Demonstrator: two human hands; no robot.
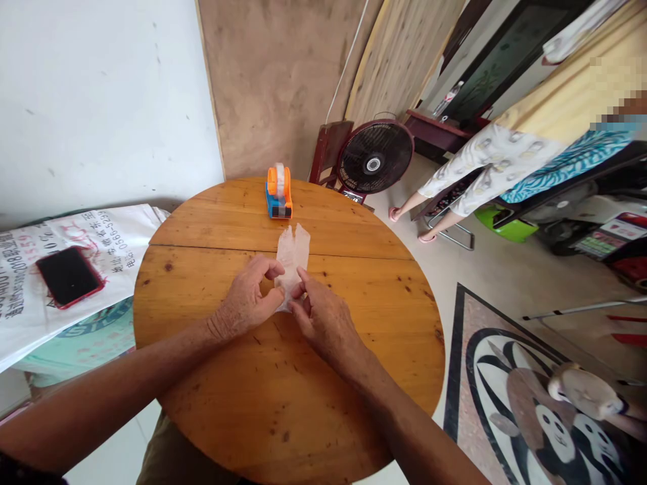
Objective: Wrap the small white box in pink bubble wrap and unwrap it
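Note:
A thin, whitish sheet of paper point(296, 249) with a ragged far edge lies near the middle of the round wooden table point(212, 222). It looks like tissue. My left hand point(253, 289) is at its left edge, with thumb and forefinger curled against the near part. On the opposite side, my right hand point(323, 313) pinches the lower right edge. Both sets of fingertips partly hide the near end of the paper. Just beyond the paper stands an orange and blue tape dispenser point(280, 192) with a roll of clear tape; neither hand touches it.
Left of the table, a phone point(69, 276) rests on a white printed sack point(121, 236). Behind the table to the right stands a dark red fan point(375, 158). Farther right, a person point(485, 162) stands by a metal-legged stool, and a panda-patterned floor design point(510, 404) shows below.

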